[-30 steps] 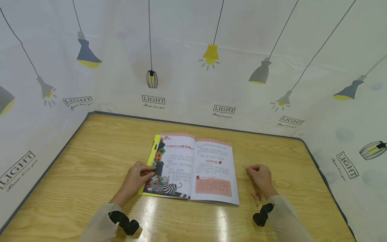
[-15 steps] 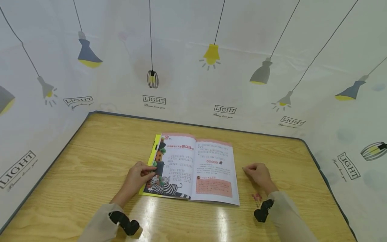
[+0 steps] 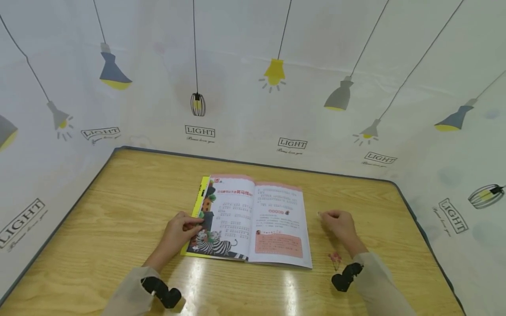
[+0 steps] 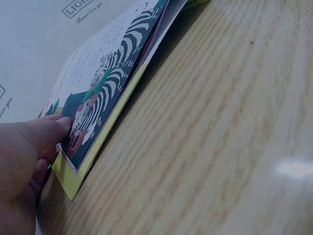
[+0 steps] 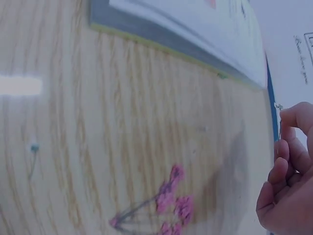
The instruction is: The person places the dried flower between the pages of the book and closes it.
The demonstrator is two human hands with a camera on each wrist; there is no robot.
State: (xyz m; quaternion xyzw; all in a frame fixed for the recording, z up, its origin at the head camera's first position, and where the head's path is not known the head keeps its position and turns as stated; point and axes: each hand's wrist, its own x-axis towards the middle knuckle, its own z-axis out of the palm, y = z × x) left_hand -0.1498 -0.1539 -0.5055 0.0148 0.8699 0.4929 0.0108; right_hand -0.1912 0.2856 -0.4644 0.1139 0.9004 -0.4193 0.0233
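An open magazine-like book (image 3: 276,221) lies on the wooden table, zebras printed on its left page and a yellow cover edge showing beneath. My left hand (image 3: 174,232) holds its left edge; in the left wrist view the thumb (image 4: 56,128) presses on the page above the yellow cover (image 4: 71,183). Right of the book, my right hand (image 3: 341,227) pinches a tiny pale sprig (image 5: 279,105) between thumb and forefinger, its other fingers curled. Most of the sprig is hidden by the fingers. Below that hand lies a pink dried flower sprig (image 5: 168,193).
A tiny blue-green flower on a thin stem (image 5: 34,147) lies on the table in the right wrist view. A white cloth printed with lamps (image 3: 237,114) stands around the table (image 3: 130,197), which has a dark edge. Black cameras (image 3: 162,292) sit on both wrists.
My right hand has shifted and turned slightly, and the pale tip of the sprig shows at its fingertips again. The left hand and the book stay where they were.
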